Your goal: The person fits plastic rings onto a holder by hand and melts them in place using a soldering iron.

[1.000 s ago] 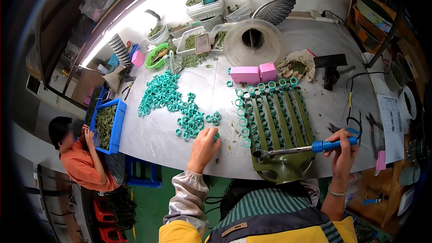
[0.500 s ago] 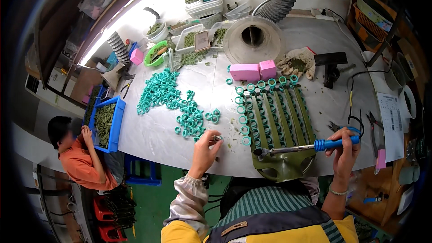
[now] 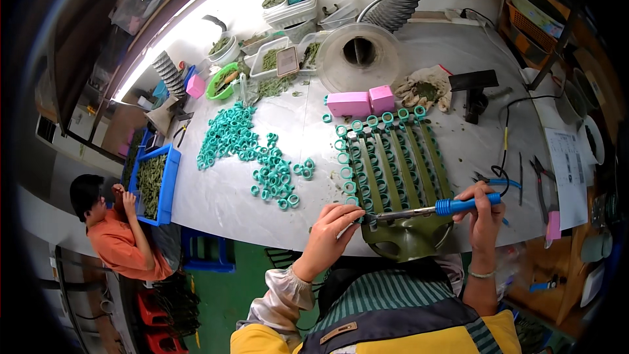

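Shifting right from the loose teal rings (image 3: 270, 176) on the bench (image 3: 216, 193), my left hand (image 3: 327, 233) has reached the tip of the blue-handled tool (image 3: 452, 206), by the near-left corner of the olive-green rack (image 3: 419, 231). Fingers are closed on what appears to be one teal ring (image 3: 359, 219), mostly hidden; contact with the tip cannot be confirmed. My right hand (image 3: 480, 213) grips the tool's handle. Judgement: pick-up complete, ring and tool brought together.
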{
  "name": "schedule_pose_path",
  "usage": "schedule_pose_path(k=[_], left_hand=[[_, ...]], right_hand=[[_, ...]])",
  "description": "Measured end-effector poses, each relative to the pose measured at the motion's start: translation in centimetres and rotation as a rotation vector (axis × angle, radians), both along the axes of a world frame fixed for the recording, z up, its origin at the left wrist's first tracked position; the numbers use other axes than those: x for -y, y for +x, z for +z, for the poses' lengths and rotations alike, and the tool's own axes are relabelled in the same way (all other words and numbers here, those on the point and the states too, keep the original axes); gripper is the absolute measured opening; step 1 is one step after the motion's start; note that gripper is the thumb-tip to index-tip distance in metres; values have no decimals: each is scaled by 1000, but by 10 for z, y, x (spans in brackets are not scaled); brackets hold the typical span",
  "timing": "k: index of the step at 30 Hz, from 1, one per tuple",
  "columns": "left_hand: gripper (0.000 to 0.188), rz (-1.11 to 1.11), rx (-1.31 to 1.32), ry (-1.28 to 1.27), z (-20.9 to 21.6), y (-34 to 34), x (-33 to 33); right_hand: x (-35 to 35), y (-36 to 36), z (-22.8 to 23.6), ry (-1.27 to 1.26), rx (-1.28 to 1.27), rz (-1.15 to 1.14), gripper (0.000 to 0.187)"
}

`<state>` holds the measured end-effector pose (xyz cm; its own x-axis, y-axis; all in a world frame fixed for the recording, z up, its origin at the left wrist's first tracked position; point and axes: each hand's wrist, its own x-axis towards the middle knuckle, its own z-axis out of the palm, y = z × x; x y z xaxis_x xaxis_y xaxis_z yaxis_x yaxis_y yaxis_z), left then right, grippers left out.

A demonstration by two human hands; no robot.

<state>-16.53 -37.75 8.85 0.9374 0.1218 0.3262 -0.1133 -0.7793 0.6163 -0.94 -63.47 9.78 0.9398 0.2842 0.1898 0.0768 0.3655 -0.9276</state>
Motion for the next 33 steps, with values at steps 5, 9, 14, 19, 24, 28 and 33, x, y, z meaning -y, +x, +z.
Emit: schedule_pose_path(k=[5,9,14,19,24,28,33], left_hand=[[34,-18,-8,35,0,-1,-2],[33,17,-20,-224,5,2,-7],[24,368,-113,508,-20,-16,-85],[5,431,-206,323,-40,-32,-121],[9,475,-219,-275,-29,-15,-112],[20,373,-166,-844,-10,3,-99],[30,282,-256,-924,-4,23,-97]], right_hand=[[14,4,12,-42,0,-62,32],[19,6,15,-7,-10,-107,31],[22,5,16,-16,4,-120,31],[23,9,16,-3,31,-114,30],[23,13,16,7,-17,-189,28],[17,18,14,-13,-48,-242,29],[10,26,8,0,-73,-296,31]])
